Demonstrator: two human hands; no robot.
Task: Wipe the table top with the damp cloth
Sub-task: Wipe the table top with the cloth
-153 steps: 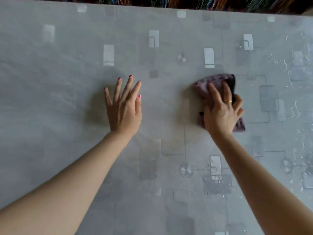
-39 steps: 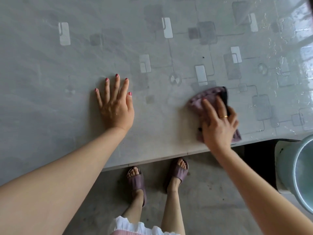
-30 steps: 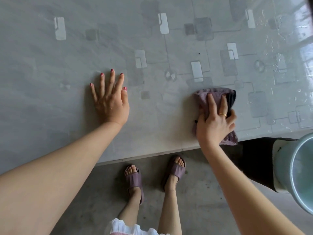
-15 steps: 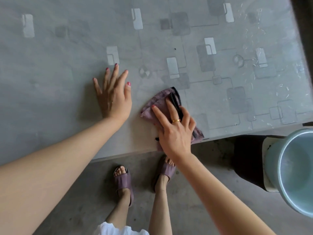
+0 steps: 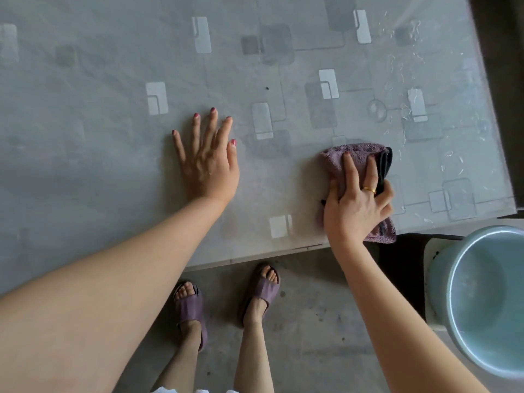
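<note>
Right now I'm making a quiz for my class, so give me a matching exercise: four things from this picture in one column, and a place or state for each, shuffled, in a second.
Things:
1. left hand
2. right hand
3. cloth
4. bucket

Places or states:
A. on the floor past the table's right corner
B. flat on the table top, fingers spread, holding nothing
C. purple, bunched, partly over the table's near edge
D. pressing down on the cloth, wearing a gold ring

Pairs: 1-B, 2-D, 3-C, 4-A
</note>
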